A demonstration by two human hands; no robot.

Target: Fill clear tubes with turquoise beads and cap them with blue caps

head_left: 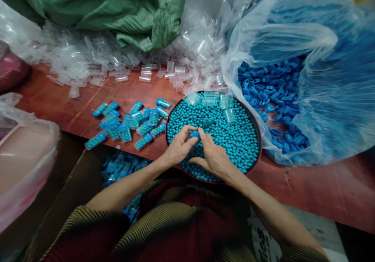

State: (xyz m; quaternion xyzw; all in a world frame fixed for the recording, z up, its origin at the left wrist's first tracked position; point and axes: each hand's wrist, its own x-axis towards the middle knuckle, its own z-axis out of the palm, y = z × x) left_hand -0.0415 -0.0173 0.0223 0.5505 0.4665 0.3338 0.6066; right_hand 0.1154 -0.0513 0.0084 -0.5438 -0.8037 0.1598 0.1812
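Both my hands meet over a round tray (258, 156) filled with small turquoise beads (234, 144). A blue cap (195, 135) shows between my fingertips; whether a clear tube sits under it is hard to make out. My left hand (182, 144) pinches the cap from the left with thumb and index finger. From the other side my right hand (216, 155) has its fingers closed against it, the thumb lower down. Several clear tubes (230, 115) lie on the beads at the tray's far side. Left of the tray lie several bead-filled, blue-capped tubes (125, 133).
Empty clear tubes (202, 51) are heaped along the back of the reddish table (316, 187), below a green sack (102, 8). At right, a plastic bag (336, 97) spills blue caps (272, 82). More capped tubes (123, 166) lie below the table edge; a plastic-covered container (26, 148) stands left.
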